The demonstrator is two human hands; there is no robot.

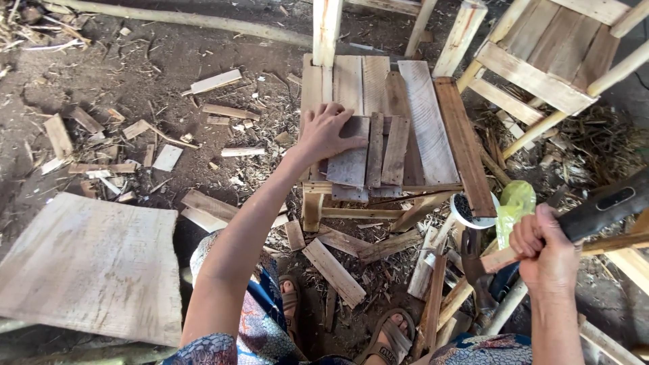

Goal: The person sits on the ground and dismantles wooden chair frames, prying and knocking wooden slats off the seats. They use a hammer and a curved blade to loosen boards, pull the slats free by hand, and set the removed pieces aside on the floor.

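Wooden slats (368, 157) lie loose across the seat of an unfinished chair (405, 122), and the left hand (326, 133) rests on them, fingers spread and flat. Off to the right, the right hand (544, 251) is closed tightly around a dark hammer handle (602, 209), near a green plastic bag (515, 203).

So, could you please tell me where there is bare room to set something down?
The large flat board at lower left is bare, as is the dirt beyond it. Crowded: the slat seat under the left hand and the offcuts below.
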